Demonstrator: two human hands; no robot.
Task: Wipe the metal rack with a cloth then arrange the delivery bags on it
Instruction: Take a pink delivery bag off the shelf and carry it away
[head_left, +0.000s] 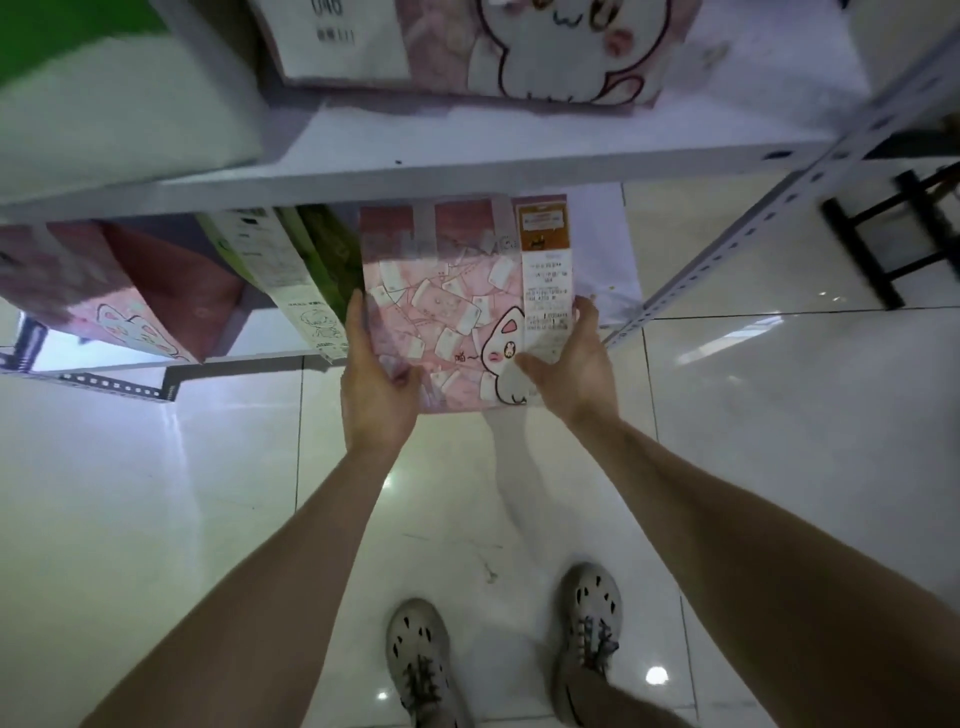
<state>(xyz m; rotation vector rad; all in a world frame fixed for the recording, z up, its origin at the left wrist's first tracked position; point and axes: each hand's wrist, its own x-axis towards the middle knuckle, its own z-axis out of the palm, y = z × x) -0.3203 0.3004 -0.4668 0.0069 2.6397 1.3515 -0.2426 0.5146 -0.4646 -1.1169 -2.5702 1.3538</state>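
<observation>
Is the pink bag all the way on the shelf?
Not yet. The pink bag pokes out past the front edge of the lower shelf; left hand and right hand hold its sides.

Both forearms extended forward. Left hand (378, 379) clasps left edge of pink printed paper bag (441, 312). Right hand (569, 358) clasps its right edge.

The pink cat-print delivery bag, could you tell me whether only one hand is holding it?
No: the left hand and the right hand each grip one side of the pink bag.
</observation>
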